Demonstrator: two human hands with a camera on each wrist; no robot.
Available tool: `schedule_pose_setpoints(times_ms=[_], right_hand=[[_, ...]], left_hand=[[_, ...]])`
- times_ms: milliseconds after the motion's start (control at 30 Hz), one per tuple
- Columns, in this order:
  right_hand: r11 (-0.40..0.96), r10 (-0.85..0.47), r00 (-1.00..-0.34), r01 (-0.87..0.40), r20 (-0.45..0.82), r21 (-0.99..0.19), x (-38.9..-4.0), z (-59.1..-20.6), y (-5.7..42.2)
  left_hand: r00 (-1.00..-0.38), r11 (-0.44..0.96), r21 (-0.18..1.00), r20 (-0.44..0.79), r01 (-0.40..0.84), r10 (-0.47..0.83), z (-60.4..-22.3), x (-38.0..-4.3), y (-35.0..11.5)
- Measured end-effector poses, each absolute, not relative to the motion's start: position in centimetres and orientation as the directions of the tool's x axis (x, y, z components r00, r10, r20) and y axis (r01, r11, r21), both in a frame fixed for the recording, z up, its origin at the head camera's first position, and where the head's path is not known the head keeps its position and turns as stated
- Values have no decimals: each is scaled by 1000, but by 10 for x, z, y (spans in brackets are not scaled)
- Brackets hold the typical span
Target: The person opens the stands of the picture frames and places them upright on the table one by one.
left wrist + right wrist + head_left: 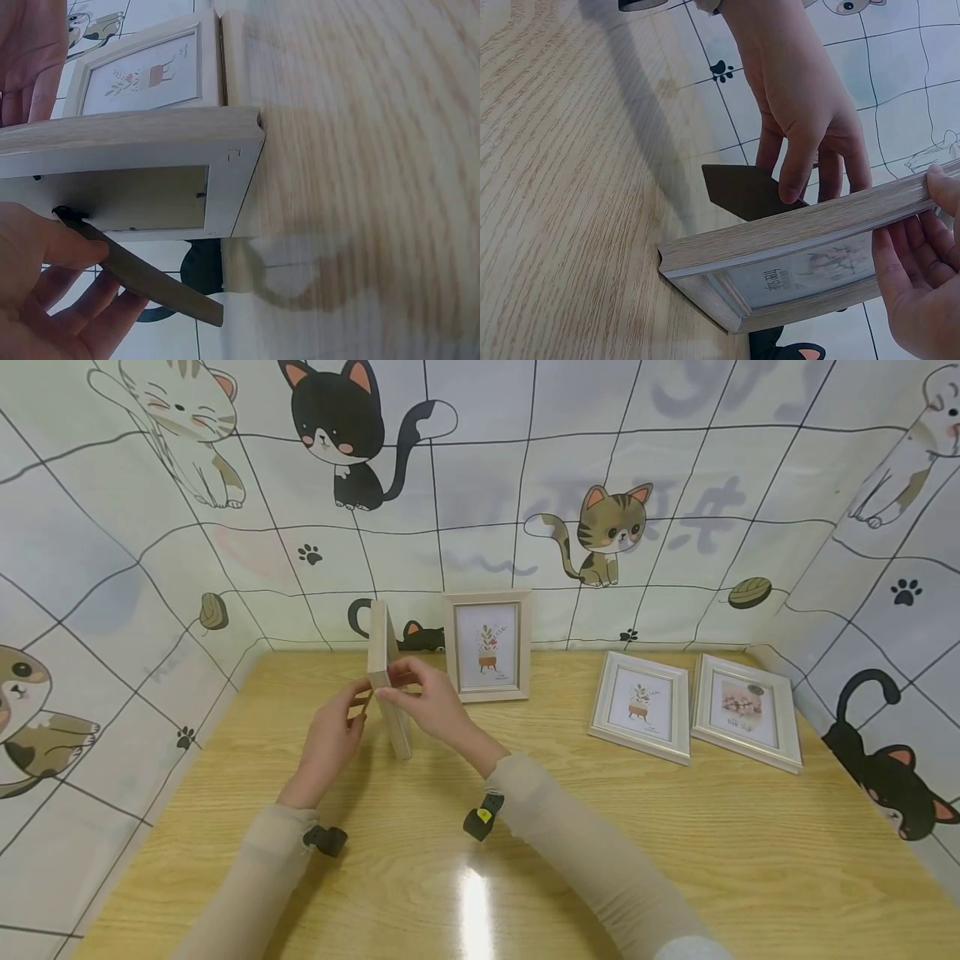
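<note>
A light wood photo frame is on its edge at the left of the table, seen nearly side-on in the head view. At its back, my left hand pinches the dark stand leg, which slants away from the backing. My right hand grips the frame by its side, thumb on the edge and fingers against the front. A pink flower picture with lettering shows in the right wrist view.
Just right of the held frame, another photo frame with a potted plant print stands upright by the wall. Farther right on the wooden table lie a plant-print frame and a flower-print frame. Cat-patterned sheeting surrounds the table.
</note>
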State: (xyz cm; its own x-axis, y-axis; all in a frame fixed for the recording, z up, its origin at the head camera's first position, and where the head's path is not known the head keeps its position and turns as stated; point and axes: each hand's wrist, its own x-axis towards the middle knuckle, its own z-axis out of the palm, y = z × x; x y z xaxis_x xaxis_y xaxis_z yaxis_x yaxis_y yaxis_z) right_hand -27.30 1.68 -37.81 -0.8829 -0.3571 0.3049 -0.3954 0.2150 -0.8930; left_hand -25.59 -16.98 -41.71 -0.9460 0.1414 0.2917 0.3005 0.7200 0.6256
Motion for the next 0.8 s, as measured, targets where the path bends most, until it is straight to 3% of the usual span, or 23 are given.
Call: schedule_pose_setpoints(times_ms=[800], right_hand=[[206, -368, -884, -380, 288, -902, -273, -375, 15]], left_hand=[[-924, 873, 373, 331, 315, 191, -405, -258, -181]])
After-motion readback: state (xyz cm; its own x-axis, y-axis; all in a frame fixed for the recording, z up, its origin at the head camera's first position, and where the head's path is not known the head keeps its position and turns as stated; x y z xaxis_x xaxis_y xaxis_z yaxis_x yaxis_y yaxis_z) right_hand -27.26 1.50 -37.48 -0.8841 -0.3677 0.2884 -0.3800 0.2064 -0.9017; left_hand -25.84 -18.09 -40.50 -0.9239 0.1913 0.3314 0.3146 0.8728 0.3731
